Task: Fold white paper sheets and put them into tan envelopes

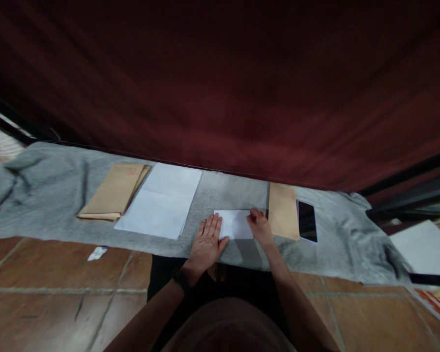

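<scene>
A small folded sheet of white paper (235, 226) lies on the grey cloth in front of me. Flat on its left end rests my left hand (207, 243), fingers stretched out and thumb spread. My right hand (259, 228) is curled at the paper's right edge, its fingers closed against the upper right corner; whether they pinch or just press the paper I cannot tell. To the left lies a stack of larger white sheets (157, 203) with a crease across the top one. Just right of my right hand is a brown envelope (284, 212).
Several brown envelopes (113, 190) are piled at the left. A phone (307, 221) lies beside the right envelope. The grey cloth (227, 190) ends at a dark red curtain (220, 98) behind. Crumpled white paper (97, 253) lies on the tiled floor; a white board-like object (427, 249) stands far right.
</scene>
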{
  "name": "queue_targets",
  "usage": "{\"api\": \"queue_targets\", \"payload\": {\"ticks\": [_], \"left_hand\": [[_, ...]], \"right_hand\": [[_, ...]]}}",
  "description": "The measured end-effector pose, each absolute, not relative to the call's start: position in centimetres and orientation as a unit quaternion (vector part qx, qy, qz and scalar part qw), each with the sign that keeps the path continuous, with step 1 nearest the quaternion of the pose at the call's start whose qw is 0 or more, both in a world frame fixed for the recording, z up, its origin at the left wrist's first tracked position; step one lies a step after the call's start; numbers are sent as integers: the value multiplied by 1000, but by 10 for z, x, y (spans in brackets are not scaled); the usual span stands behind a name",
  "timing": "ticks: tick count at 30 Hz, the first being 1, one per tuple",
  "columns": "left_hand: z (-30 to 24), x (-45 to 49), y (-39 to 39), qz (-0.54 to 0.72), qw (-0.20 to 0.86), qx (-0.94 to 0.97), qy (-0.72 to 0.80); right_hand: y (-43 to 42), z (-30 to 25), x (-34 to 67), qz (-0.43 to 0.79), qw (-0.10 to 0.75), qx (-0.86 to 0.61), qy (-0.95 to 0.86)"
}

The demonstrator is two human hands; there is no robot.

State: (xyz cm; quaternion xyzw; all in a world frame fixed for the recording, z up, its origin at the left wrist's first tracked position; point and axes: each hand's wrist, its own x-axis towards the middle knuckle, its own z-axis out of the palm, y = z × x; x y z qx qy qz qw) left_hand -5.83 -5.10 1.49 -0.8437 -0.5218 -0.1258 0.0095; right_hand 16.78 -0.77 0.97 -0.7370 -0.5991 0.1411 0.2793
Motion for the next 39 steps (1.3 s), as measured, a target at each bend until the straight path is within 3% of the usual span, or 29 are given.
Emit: {"api": "queue_targets", "payload": {"ticks": [12, 29, 39], "left_hand": [[14, -54, -54, -98, -7, -846, -524], [11, -52, -54, -102, -15, -842, -530], [16, -52, -55, -93, -23, -841, -533]], "right_hand": [[-24, 6, 171, 158, 341, -711, -594], [-43, 11, 161, 151, 300, -693, -638], [-30, 11, 171, 212, 333, -706, -588]]}}
